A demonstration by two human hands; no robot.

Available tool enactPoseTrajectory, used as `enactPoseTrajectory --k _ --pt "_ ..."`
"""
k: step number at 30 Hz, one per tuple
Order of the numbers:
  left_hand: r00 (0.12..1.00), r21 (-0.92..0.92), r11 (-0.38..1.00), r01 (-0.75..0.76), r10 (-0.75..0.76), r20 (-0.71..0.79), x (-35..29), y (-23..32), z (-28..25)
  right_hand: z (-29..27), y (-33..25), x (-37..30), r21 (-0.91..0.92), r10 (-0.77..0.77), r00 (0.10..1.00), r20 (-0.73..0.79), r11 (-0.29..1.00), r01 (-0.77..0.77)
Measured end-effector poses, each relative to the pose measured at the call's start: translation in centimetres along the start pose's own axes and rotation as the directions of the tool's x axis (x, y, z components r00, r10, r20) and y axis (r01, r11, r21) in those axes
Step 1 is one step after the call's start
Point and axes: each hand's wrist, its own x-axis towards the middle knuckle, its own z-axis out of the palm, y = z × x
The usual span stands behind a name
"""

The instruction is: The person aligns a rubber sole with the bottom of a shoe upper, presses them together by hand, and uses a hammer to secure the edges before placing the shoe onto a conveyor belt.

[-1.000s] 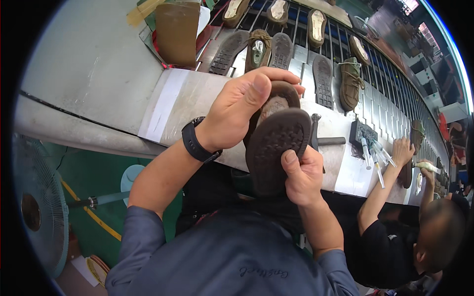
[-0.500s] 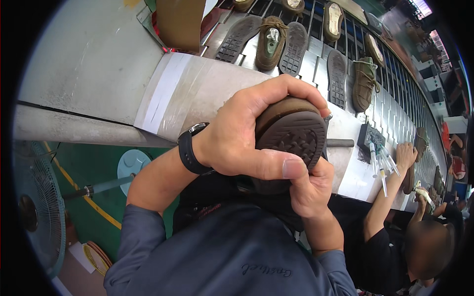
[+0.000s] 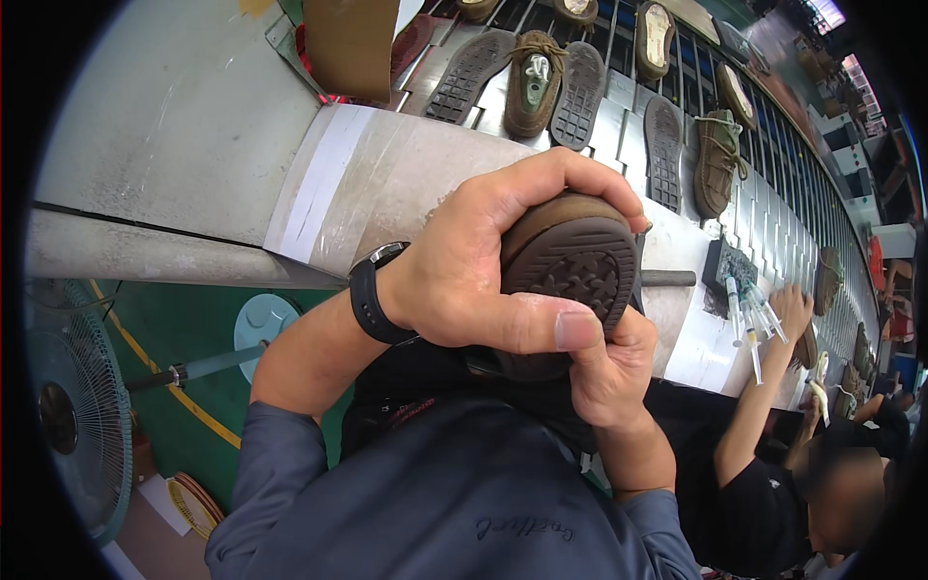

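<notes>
Both my hands grip one brown shoe (image 3: 580, 261), its dark treaded sole turned up toward me. My left hand (image 3: 483, 266), with a black watch at the wrist, wraps over the shoe's end. The left fingers curl round the far side and the thumb presses across the sole. From below right, my right hand (image 3: 614, 372) closes on the shoe's near side, its thumb up against the sole beside the left thumb. The right fingers and the rest of the shoe are mostly hidden behind my hands.
Beyond the table edge (image 3: 425, 164), a slatted metal conveyor (image 3: 619, 92) carries loose soles (image 3: 580, 95) and laced shoes (image 3: 534, 82). Right of me are a black block (image 3: 725, 271), several syringes (image 3: 749, 314) and a co-worker's arm (image 3: 759, 406). A fan (image 3: 77, 416) stands at left.
My hands and the shoe stay nearly still. The soles and shoes on the conveyor have shifted slightly right. The co-worker's hand has moved a little.
</notes>
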Motion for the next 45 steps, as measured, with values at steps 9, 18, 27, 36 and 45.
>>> enactPoseTrajectory --k 9,18,27,36,45 --pt "0.978 -0.094 0.975 0.202 -0.205 -0.026 0.1 1.8 0.1 0.6 -0.5 0.1 0.03 0.042 0.999 -0.024 0.999 -0.041" --pt "0.981 -0.356 0.924 0.141 -0.178 -0.073 3.7 -1.9 -1.6 -3.2 0.0 4.2 0.056 0.182 0.983 -0.001 0.982 -0.181" --pt "0.953 -0.443 0.875 0.196 -0.276 -0.123 4.9 -2.6 -1.3 -5.5 1.9 5.5 0.326 0.11 0.993 0.033 0.939 -0.114" --pt "0.966 -0.501 0.849 0.166 -0.242 -0.09 4.6 -3.1 -1.8 -4.4 1.7 5.8 0.249 0.008 1.0 0.005 0.969 -0.009" --pt "0.985 -0.2 0.972 0.12 -0.143 -0.102 4.3 -3.9 -2.1 -4.2 1.4 6.3 0.222 0.042 0.998 -0.048 0.974 -0.03"
